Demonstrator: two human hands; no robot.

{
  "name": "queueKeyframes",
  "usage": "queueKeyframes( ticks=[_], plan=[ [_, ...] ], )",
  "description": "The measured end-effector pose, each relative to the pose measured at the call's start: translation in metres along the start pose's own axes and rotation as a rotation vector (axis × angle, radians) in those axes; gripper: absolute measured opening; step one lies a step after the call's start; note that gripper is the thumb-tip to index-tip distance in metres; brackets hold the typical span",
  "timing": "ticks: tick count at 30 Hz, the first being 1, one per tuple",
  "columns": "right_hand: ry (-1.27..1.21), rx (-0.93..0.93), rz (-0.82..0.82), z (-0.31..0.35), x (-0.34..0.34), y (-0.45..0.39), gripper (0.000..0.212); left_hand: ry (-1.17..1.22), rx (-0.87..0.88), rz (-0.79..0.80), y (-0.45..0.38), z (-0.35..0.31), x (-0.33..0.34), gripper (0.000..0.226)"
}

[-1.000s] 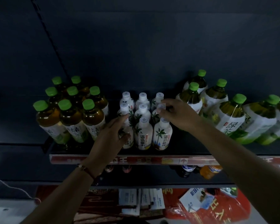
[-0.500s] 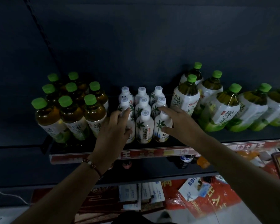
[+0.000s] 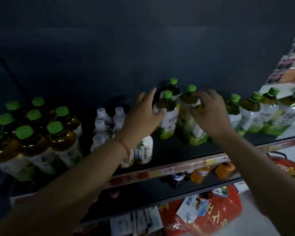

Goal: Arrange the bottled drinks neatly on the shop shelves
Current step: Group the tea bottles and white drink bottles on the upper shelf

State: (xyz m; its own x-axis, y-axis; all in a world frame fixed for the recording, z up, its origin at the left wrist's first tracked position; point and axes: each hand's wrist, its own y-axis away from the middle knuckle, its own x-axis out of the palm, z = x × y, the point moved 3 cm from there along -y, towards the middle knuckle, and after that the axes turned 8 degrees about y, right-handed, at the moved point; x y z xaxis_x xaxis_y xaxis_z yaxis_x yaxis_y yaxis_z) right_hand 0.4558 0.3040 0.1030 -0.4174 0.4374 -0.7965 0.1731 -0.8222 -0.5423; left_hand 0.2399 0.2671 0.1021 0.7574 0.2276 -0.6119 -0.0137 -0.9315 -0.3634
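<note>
Both hands have left the small white bottles (image 3: 109,126) and moved right to the tall green-capped tea bottles, and the view has swung that way too. The left hand (image 3: 141,116) now spreads open against one tea bottle (image 3: 167,116), thumb tip touching its shoulder and the fingers reaching up past it; the grip is not closed around anything. The right hand (image 3: 209,111) curls over the neighbouring tea bottle (image 3: 189,113), fingers wrapped on its shoulder just under the green cap, so its grip holds that bottle. A third tea bottle (image 3: 174,86) stands behind these two, close to the dark back wall. More tea bottles (image 3: 252,111) run in a leaning row to the right along the shelf (image 3: 177,150). The white bottles stand in a block at the middle of the same shelf, partly hidden by the left forearm, which wears a thin red bracelet (image 3: 124,145). Further left, a cluster of brown bottles (image 3: 36,138) with green caps stands upright. A red-and-yellow price strip (image 3: 160,171) lines the shelf edge. On the shelf below, orange drinks (image 3: 201,172) show beside a dark bottle. Lower down lies a red bag (image 3: 211,218), and a red basket (image 3: 286,167) sits at far right. The picture is dim and slightly blurred.
</note>
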Motion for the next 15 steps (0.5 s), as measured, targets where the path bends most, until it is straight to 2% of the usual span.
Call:
queueKeyframes(
  ticks=[1, 3, 5, 6, 7, 10, 15],
  plan=[
    [-0.008, 0.045, 0.019, -0.013, -0.006, -0.007, 0.051, 0.027, -0.031, 0.055, -0.023, -0.005, 0.013, 0.078],
    [-0.116, 0.130, 0.194, -0.037, -0.006, -0.017, 0.054, 0.066, -0.075, 0.155, -0.057, -0.008, 0.037, 0.084],
    [-0.219, 0.163, 0.331, -0.057, 0.001, -0.020, 0.049, 0.090, -0.116, 0.249, -0.075, -0.002, 0.055, 0.081],
    [-0.235, 0.158, 0.335, -0.065, 0.004, -0.020, 0.045, 0.069, -0.128, 0.280, -0.077, 0.002, 0.061, 0.076],
    [-0.233, 0.149, 0.323, -0.072, 0.007, -0.020, 0.041, 0.023, -0.124, 0.277, -0.076, 0.006, 0.064, 0.071],
    [-0.249, 0.126, 0.286, -0.081, 0.007, -0.015, 0.037, -0.159, -0.098, 0.138, -0.060, 0.008, 0.066, 0.066],
    [-0.279, 0.095, 0.234, -0.081, 0.007, -0.003, 0.042, -0.317, -0.143, 0.001, -0.017, -0.001, 0.064, 0.066]
  ],
)
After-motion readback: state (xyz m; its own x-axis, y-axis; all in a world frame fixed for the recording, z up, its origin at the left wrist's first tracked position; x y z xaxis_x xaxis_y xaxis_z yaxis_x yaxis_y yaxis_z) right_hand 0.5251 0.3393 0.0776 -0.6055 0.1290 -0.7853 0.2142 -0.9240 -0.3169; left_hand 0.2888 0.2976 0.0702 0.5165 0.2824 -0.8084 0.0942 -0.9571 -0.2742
